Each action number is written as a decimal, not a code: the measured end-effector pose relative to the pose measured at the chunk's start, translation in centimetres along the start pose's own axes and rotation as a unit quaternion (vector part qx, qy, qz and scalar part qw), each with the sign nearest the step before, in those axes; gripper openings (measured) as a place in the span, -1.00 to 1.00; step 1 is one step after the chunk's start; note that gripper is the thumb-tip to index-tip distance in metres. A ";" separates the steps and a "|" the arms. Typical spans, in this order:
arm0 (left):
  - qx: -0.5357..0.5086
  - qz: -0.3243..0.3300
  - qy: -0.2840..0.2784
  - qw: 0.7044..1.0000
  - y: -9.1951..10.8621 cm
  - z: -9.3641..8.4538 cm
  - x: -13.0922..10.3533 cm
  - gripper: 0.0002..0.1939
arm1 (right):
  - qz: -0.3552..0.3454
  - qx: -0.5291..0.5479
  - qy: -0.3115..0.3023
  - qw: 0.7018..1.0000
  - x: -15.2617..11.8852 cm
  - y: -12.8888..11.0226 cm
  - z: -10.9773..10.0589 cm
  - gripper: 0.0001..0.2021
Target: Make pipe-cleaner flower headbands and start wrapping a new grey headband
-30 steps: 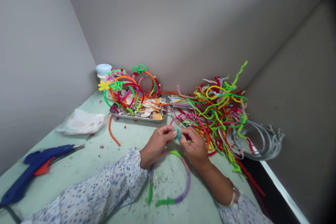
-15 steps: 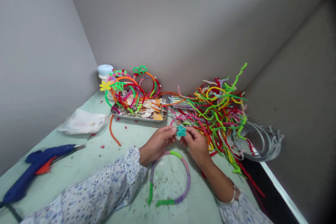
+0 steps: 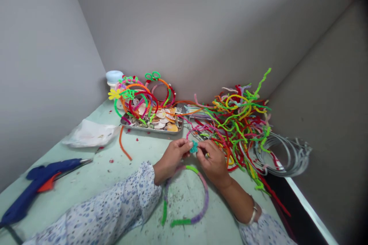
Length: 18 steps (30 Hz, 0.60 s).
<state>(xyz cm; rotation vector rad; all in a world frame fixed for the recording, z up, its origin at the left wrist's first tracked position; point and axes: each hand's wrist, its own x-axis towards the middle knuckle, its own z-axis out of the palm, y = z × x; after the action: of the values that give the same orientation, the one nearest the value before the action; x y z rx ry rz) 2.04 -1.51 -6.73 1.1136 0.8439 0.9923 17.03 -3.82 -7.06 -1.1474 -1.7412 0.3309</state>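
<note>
Between my two hands is a small teal pipe-cleaner flower (image 3: 194,146), raised over the table. My left hand (image 3: 174,155) pinches its left side with thumb and fingers. From the right, my right hand (image 3: 213,159) grips the flower's other edge, so the fingertips cover part of the petals. Below them on the tabletop lies a headband (image 3: 206,195) wrapped in pink, purple and green pipe cleaner, its two green ends toward me. My left wrist overlaps the headband's upper left part.
A blue glue gun (image 3: 43,183) lies at left near a white plastic bag (image 3: 90,134). Behind, a metal tray (image 3: 152,129) holds shells, with finished colourful headbands (image 3: 143,93) over it. Loose pipe cleaners (image 3: 241,115) heap at right beside bare metal hoops (image 3: 287,157).
The teal flower has shifted slightly left and down and is turned, with less of its face showing. My right hand has moved left, closer to my left hand.
</note>
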 end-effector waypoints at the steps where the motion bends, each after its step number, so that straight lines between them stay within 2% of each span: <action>1: -0.004 0.004 -0.001 1.000 0.0 0.0 0.0 -0.72 | 0.014 0.015 0.008 1.000 0.0 0.0 0.0 -0.90; 3: 0.000 0.014 0.008 1.000 0.1 0.0 0.1 -0.73 | 0.084 0.087 0.023 0.992 -0.1 0.1 0.2 -0.86; 5: 0.020 0.025 0.026 0.999 0.3 -0.1 0.2 -0.74 | 0.165 0.183 0.027 0.969 -0.1 0.1 0.2 -0.77; 7: 0.046 0.036 0.039 0.998 0.5 0.0 0.2 -0.75 | 0.216 0.255 0.010 0.942 0.0 0.1 0.3 -0.74; 11: 0.077 0.056 0.040 0.995 0.6 0.2 0.2 -0.75 | 0.251 0.276 -0.041 0.927 0.2 0.0 0.4 -0.76; 18: 0.052 0.014 0.023 0.998 0.4 0.1 0.3 -0.73 | 0.278 0.291 -0.050 0.914 0.3 0.5 0.5 -0.80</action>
<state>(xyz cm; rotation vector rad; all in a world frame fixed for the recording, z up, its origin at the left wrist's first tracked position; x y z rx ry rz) 2.15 -1.18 -6.37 1.1967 0.9274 1.0093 16.84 -3.19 -7.44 -1.1575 -1.2233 1.1880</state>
